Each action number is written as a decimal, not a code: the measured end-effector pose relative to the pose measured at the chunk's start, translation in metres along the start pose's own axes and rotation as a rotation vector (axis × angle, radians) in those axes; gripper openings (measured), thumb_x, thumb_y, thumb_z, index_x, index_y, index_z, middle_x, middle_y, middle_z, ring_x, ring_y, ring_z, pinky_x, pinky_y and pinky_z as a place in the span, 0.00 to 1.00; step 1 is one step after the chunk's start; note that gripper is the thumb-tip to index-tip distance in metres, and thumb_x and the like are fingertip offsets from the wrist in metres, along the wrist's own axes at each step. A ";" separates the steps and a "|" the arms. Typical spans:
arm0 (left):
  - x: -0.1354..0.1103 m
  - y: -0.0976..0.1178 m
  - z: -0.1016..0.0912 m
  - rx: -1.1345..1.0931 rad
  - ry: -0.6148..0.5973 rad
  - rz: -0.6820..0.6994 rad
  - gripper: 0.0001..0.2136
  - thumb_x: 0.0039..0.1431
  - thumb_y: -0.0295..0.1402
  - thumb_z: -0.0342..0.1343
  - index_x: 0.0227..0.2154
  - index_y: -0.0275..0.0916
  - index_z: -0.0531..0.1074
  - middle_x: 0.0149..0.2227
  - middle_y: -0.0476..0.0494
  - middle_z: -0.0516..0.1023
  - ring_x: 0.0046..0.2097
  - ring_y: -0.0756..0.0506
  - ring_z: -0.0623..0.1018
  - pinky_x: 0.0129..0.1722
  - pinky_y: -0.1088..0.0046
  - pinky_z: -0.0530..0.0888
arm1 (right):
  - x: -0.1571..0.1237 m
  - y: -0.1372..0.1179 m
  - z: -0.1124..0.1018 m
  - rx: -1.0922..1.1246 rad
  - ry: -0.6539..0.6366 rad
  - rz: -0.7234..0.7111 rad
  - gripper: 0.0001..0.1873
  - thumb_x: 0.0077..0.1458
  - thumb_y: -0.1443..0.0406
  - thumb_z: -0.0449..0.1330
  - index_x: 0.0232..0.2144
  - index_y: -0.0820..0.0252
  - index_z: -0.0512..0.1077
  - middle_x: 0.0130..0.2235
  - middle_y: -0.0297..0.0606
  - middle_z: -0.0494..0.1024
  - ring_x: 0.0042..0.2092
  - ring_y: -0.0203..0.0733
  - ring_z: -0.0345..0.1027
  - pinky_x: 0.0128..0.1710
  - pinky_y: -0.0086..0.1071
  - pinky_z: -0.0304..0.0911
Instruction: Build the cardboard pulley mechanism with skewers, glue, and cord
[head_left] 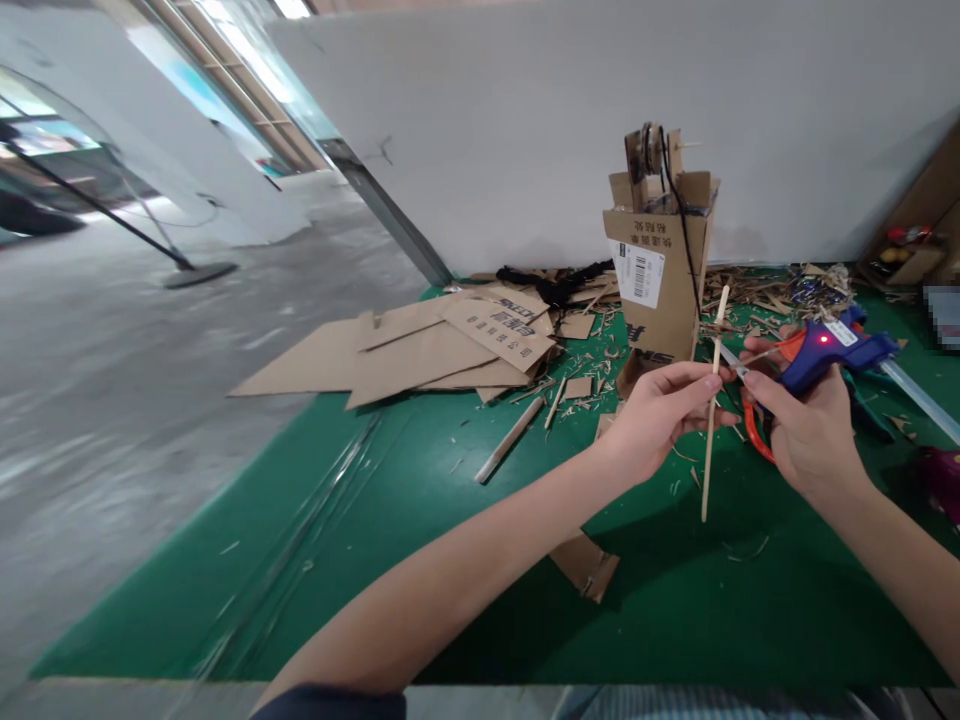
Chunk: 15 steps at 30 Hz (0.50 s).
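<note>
My left hand (660,410) pinches a thin wooden stick (712,420), held upright above the green mat. My right hand (802,430) grips orange-handled scissors (754,425), whose blades point left and meet the stick near its upper part. Just behind my hands stands a tall cardboard tower (660,270) with a barcode label, a wheel and a black cord at its top. A blue glue gun (832,350) with a red light lies behind my right hand.
Flat cardboard sheets (420,350) lie at the mat's far left, with scraps and several loose sticks (510,440) around. A folded cardboard piece (589,565) lies under my left forearm. A white wall (525,120) backs the green mat (375,520); bare floor lies left.
</note>
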<state>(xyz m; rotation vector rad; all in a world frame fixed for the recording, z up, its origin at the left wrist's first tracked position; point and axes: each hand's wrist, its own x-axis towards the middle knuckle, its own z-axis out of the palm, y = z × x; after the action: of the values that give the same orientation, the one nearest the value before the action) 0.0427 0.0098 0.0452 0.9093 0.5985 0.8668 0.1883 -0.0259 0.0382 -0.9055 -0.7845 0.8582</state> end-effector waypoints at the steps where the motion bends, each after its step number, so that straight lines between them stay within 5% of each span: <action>1: -0.001 -0.001 0.001 0.001 -0.013 -0.003 0.17 0.45 0.40 0.73 0.34 0.36 0.78 0.29 0.50 0.79 0.28 0.50 0.81 0.31 0.75 0.74 | 0.000 0.001 -0.001 -0.001 -0.011 0.007 0.25 0.40 0.67 0.74 0.40 0.52 0.68 0.42 0.32 0.81 0.42 0.40 0.77 0.46 0.39 0.75; 9: -0.003 -0.006 0.004 0.027 -0.058 -0.011 0.17 0.46 0.41 0.73 0.34 0.36 0.78 0.30 0.50 0.79 0.29 0.49 0.82 0.33 0.73 0.74 | 0.000 0.000 -0.004 -0.178 0.041 -0.052 0.24 0.42 0.64 0.73 0.41 0.54 0.68 0.40 0.33 0.78 0.38 0.41 0.76 0.42 0.40 0.75; 13: 0.000 -0.004 0.000 0.035 0.036 0.025 0.13 0.50 0.38 0.70 0.35 0.38 0.78 0.38 0.47 0.81 0.31 0.49 0.82 0.36 0.71 0.75 | 0.025 -0.011 -0.022 -0.484 0.064 -0.266 0.21 0.44 0.62 0.72 0.39 0.55 0.69 0.39 0.36 0.78 0.37 0.44 0.76 0.42 0.42 0.74; 15: 0.001 0.000 -0.003 0.039 0.083 0.046 0.10 0.54 0.37 0.68 0.35 0.38 0.78 0.34 0.49 0.80 0.31 0.50 0.82 0.36 0.72 0.74 | 0.045 -0.016 -0.040 -0.709 0.134 -0.388 0.16 0.46 0.63 0.70 0.35 0.57 0.69 0.37 0.38 0.77 0.36 0.45 0.76 0.44 0.44 0.72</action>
<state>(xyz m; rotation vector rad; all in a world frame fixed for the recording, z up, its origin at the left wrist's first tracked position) 0.0412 0.0124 0.0439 0.9282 0.6705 0.9408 0.2465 -0.0056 0.0459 -1.3536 -1.1265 0.1585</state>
